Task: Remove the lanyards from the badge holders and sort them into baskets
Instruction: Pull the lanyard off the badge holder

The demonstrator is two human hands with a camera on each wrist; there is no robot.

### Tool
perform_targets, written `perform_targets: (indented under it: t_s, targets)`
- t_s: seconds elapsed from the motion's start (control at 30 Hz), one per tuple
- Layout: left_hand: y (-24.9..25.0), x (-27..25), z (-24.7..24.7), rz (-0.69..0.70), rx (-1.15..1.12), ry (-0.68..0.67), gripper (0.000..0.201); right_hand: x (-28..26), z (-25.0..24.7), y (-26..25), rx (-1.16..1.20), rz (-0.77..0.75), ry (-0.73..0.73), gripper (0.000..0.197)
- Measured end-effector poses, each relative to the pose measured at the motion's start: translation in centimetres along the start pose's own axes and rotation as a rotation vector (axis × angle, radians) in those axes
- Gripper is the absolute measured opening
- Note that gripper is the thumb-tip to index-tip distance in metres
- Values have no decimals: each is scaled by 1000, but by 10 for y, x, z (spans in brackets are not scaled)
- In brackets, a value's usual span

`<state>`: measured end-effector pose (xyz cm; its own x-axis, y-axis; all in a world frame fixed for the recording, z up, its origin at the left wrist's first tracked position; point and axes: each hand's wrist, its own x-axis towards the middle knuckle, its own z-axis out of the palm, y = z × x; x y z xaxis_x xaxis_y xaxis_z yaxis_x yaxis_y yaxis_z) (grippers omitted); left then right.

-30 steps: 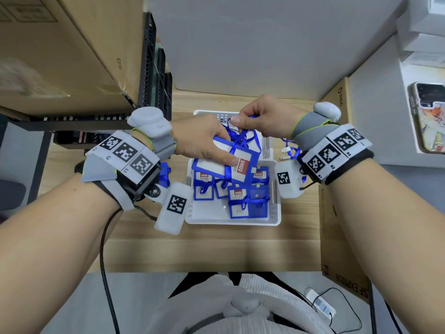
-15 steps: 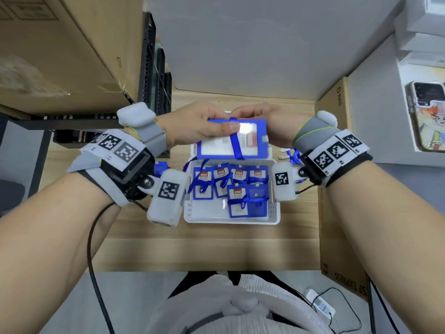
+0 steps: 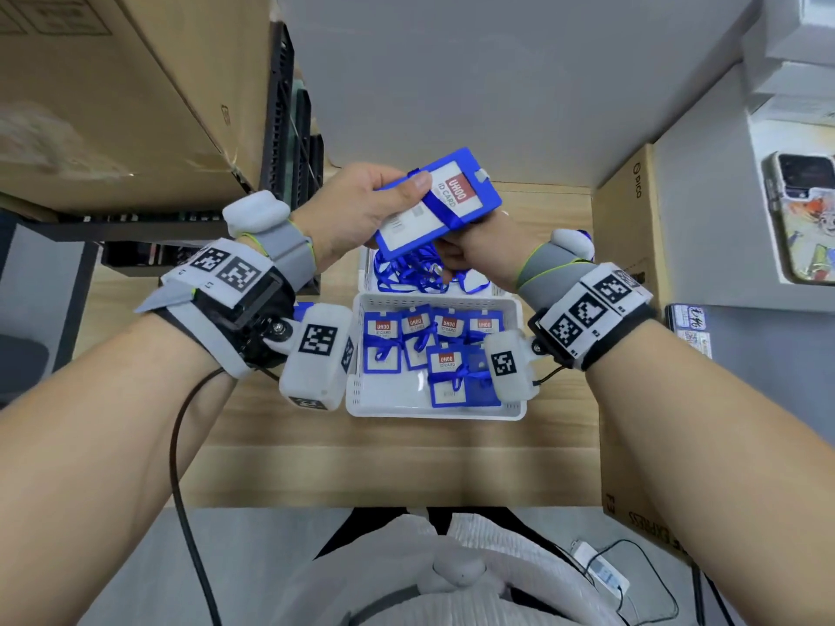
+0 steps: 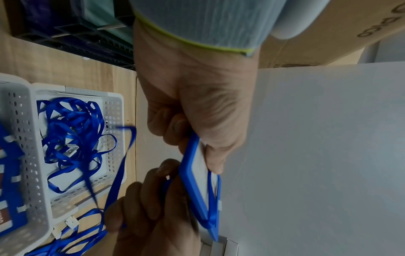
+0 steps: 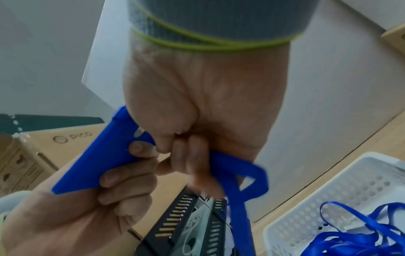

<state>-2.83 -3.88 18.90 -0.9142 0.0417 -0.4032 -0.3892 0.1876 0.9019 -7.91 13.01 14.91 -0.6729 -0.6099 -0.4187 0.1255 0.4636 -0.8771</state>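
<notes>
My left hand grips a blue badge holder marked UHOO ID CARD, tilted and raised over the baskets, thumb on its face. A blue lanyard is wrapped across it. My right hand is under the holder, with fingers curled round the lanyard ribbon, which trails down blurred. The left wrist view shows the holder edge-on and the ribbon. The near white basket holds several badge holders with lanyards. The far basket holds loose blue lanyards.
Both baskets stand on a wooden desk. Large cardboard boxes and black crates stand on the left, and a PICO box on the right. A white board stands behind. A phone lies on the right shelf.
The badge holder has come up out of the near basket and now tilts in my left hand. My right hand has moved from its top edge to beneath it, onto the lanyard.
</notes>
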Motion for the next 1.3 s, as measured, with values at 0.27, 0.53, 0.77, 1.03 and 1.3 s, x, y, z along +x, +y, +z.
perform_targets:
  t_s: [0.27, 0.53, 0.77, 1.03, 1.3]
  targets:
    - [-11, 8, -7, 31, 34, 140, 46, -3, 3, -1, 50, -95, -28, 30]
    - [-27, 23, -23, 51, 512, 399, 44, -6, -2, -6, 97, 35, -149, 36]
    - [-16, 16, -14, 155, 914, 86, 27, 0, -14, -16, -90, -5, -139, 39]
    - [-11, 13, -9, 85, 735, -348, 29, 12, -35, -16, -374, -40, 53, 49]
    - [-11, 11, -9, 192, 103, -235, 15, 8, -33, -1, -113, -29, 90, 19]
